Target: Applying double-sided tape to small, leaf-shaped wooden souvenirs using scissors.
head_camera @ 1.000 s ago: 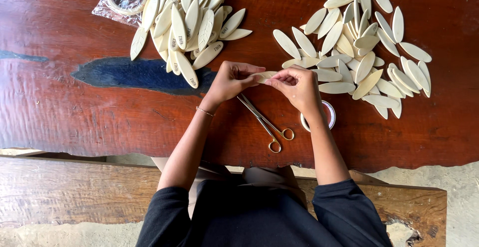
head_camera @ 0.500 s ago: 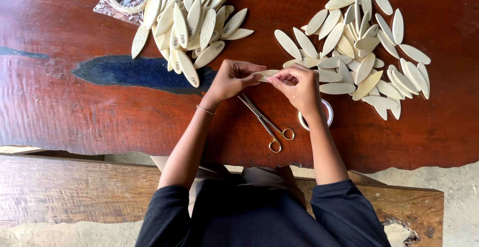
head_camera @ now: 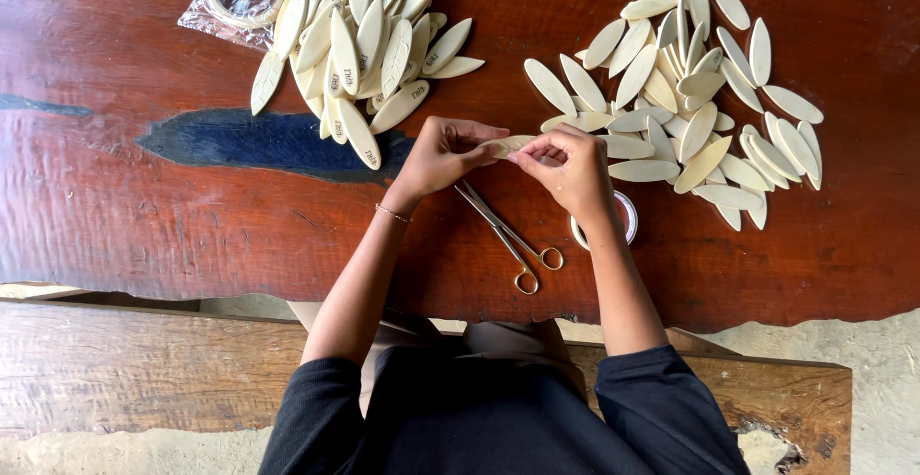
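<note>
The person holds one pale leaf-shaped wooden piece [head_camera: 506, 144] between both hands, a little above the red-brown worktop [head_camera: 144, 216]. The left hand [head_camera: 443, 156] is closed around the left end of the piece with its fingertips, and the right hand [head_camera: 567, 163] pinches the right end, so both hands touch it and neither is clearly nearer. The long axis of the piece runs from left to right, almost level, across the gap between the two hands.

I take the scissors [head_camera: 506, 236] as the landmark. They lie closed on the worktop just below the hands, with the blades pointing up and left toward the left hand and the golden finger loops toward the person. Just right of the scissors, partly hidden under the right wrist, there is a small round white roll [head_camera: 625, 218], perhaps tape. Up and left of the scissors lies a heap of leaf pieces with small dark marks [head_camera: 355, 44]; the marks are too small to tell more. Beyond this heap, at the worktop edge, is a clear plastic bag [head_camera: 225, 5] with a ring-shaped thing inside. Up and right of the scissors is a second, flatter spread of plain leaf pieces [head_camera: 690, 92], without visible marks.
</note>
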